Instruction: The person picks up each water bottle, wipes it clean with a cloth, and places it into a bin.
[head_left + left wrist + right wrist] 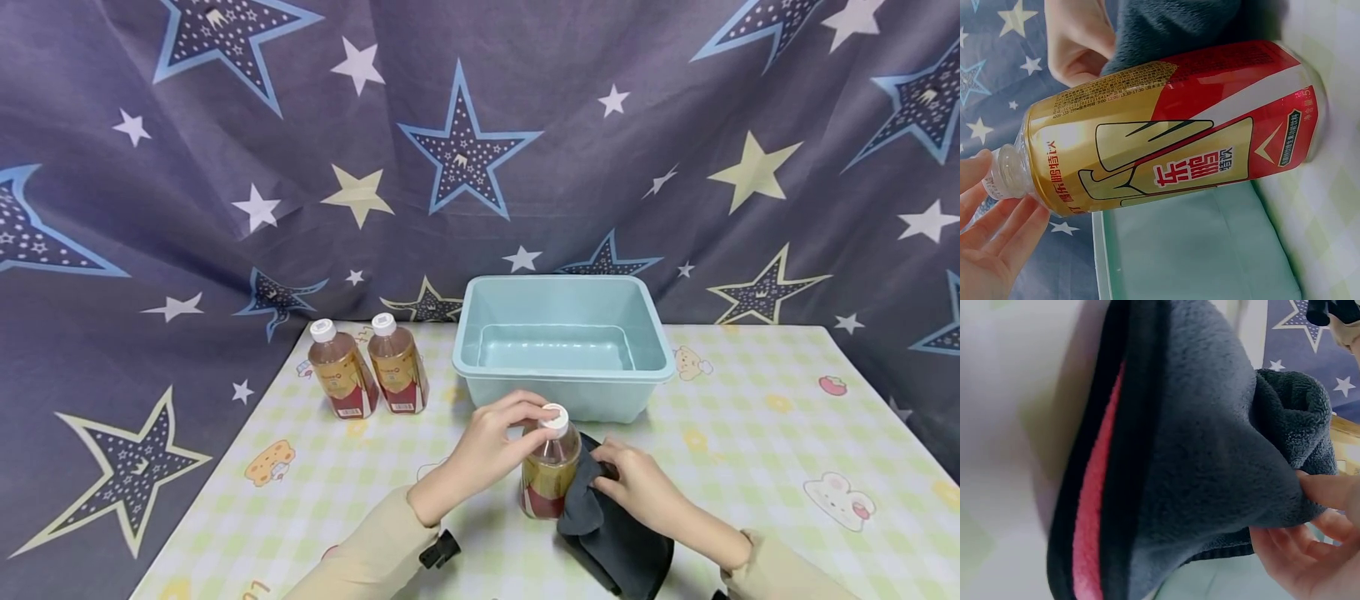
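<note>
A drink bottle [550, 479] with a gold and red label and a white cap stands upright on the table, in front of the tub. My left hand [491, 442] holds it by the cap and neck, thumb and fingers around the top; the left wrist view shows the same grip on the bottle [1166, 131]. To its right, my right hand [637, 483] pinches a dark grey cloth [618, 533]. The bunched end of the cloth touches the bottle's side. In the right wrist view, the cloth [1210, 425] shows a fuzzy surface, black edging and a pink inner layer.
A light blue plastic tub [562, 392] stands behind the hands, with nothing seen inside. Two more bottles, a left one [345, 375] and a right one [400, 367], stand side by side at the back left. A star-patterned curtain [465, 233] hangs behind the checked tablecloth [750, 467].
</note>
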Demonstrator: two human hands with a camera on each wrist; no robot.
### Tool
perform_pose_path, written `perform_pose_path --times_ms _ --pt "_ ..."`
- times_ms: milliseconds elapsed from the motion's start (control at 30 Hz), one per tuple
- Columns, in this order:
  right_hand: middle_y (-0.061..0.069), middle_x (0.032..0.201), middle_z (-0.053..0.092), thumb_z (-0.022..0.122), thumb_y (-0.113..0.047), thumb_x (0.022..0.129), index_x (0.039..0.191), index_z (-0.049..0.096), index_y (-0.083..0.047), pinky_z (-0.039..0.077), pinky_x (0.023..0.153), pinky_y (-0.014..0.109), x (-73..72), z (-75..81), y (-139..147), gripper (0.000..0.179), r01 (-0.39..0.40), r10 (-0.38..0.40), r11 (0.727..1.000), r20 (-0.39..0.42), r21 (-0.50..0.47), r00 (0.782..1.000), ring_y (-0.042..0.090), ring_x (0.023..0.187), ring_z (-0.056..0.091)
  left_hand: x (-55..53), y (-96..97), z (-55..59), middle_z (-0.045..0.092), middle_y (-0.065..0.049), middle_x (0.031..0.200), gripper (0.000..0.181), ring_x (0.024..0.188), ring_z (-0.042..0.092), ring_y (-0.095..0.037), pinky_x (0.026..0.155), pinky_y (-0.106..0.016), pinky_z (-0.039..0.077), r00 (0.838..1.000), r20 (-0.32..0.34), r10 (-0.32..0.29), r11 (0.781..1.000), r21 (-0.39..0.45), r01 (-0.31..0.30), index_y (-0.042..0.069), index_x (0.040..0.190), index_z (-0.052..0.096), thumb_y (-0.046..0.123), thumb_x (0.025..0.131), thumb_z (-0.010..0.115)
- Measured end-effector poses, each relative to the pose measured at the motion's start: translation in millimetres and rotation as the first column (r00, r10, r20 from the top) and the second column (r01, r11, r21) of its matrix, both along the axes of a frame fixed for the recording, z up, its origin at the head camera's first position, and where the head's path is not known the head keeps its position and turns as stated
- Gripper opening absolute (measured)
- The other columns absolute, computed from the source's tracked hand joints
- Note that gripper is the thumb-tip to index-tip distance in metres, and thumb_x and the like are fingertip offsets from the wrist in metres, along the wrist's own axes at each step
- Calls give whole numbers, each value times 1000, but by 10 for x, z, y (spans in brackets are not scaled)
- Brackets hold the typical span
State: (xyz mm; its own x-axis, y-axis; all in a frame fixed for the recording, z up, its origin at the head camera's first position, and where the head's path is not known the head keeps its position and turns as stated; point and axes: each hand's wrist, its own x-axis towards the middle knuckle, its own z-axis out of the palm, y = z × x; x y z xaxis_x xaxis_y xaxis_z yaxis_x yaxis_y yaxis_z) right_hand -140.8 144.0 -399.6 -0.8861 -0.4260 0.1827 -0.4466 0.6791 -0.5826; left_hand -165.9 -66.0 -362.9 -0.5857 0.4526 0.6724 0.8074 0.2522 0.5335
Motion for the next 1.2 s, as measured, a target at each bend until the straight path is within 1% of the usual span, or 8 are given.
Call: perform_pose_path --times_ms 200,367,567,633,700,933,1067,1200 --pt "-4 75 49 66 1 74 89 63 0 37 50 19 -17 -89 0 15 -26 26 999 33 27 999 3 62 40 -6 3 -3 61 -4 96 17 81 61 -10 75 -15 50 1000 -1 0 1000 0 0 4 93 67 8 77 68" --pt "-6 73 48 67 0 72 86 63 -2 37 51 20 -31 -155 -7 15 -26 23 996 42 80 999 4 62 40 6 22 17 62 -9 94 17 79 62 -16 74 -19 51 999 35 -13 1000 19 12 1 91 67 3 74 69" --pt "-6 73 49 68 -1 72 84 63 -4 35 52 21 -45 -211 -12 13 -26 21 992 43 122 999 6 63 41 160 32 255 62 -15 90 15 77 62 -21 73 -20 52 1000 26 -8 1000 10 7 -5 87 66 -4 72 68" --pt "-6 72 48 68 -2 72 83 63 -6 34 52 22 -44 -226 -16 13 -18 12 990 44 141 999 8 64 41 177 33 286 62 -15 90 15 77 62 -21 73 -20 52 1000 26 -6 1000 6 6 -5 87 65 -4 72 68" --pt "-7 71 48 69 -3 72 82 63 -7 33 53 22 -41 -239 -21 13 -4 -3 988 43 155 999 9 65 41 159 35 258 62 -15 90 15 77 62 -21 73 -19 52 999 37 -13 1000 13 12 -5 87 65 -5 72 68" --pt "-7 70 47 69 -4 72 83 63 -7 31 53 22 -38 -254 -23 12 17 -25 989 56 146 998 9 65 39 13 14 29 62 -10 94 17 81 62 -16 75 -17 50 1000 13 -3 1000 1 3 0 91 66 2 74 69" --pt "-7 70 48 68 -3 72 85 64 -4 33 52 20 -39 -235 0 13 21 -29 996 82 91 996 7 63 39 -10 -2 15 62 -5 96 16 82 61 -12 75 -16 50 999 30 -19 1000 5 19 4 93 67 7 77 68" --pt "-6 69 47 66 -2 74 86 64 -3 33 49 19 -22 -192 47 13 42 -45 999 110 22 993 5 59 39 -7 -8 47 61 -3 96 15 80 59 -9 74 -16 50 999 39 -20 1000 -19 20 6 92 66 9 78 67"
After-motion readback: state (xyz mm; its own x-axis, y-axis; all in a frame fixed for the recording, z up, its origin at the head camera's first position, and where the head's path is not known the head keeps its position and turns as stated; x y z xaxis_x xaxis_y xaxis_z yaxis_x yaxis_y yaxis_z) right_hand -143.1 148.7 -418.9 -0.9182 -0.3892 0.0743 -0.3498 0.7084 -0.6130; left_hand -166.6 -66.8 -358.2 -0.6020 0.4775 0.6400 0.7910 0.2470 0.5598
